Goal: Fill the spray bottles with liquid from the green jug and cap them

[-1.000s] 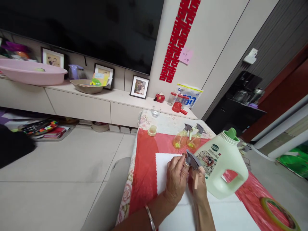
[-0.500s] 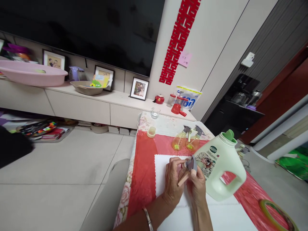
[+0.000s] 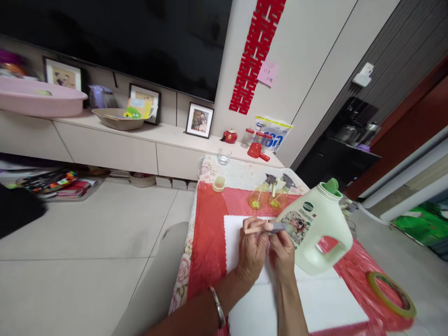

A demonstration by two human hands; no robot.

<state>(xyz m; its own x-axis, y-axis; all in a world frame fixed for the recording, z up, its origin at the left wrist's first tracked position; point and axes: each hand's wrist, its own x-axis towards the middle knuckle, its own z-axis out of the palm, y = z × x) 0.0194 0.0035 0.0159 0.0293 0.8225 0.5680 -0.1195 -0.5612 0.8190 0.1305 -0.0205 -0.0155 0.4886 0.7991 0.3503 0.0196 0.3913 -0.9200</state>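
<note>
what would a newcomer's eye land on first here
Probably the large pale-green plastic jug, standing on the right part of the red-and-white covered table. Just left of it, the left grip and right grip hold a grey-and-peach plastic spray head. Higher up, a bright red cut-out strip runs down the pale wall, right of a wide black television.

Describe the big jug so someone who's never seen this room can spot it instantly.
Find the red sheet, then the white mat lying on it. Just beside the person's right hand, over that mat, stands the jug. Unlike the see-through spray bottles near it, it is far larger, opaque and pale green, with a looped handle.
</note>
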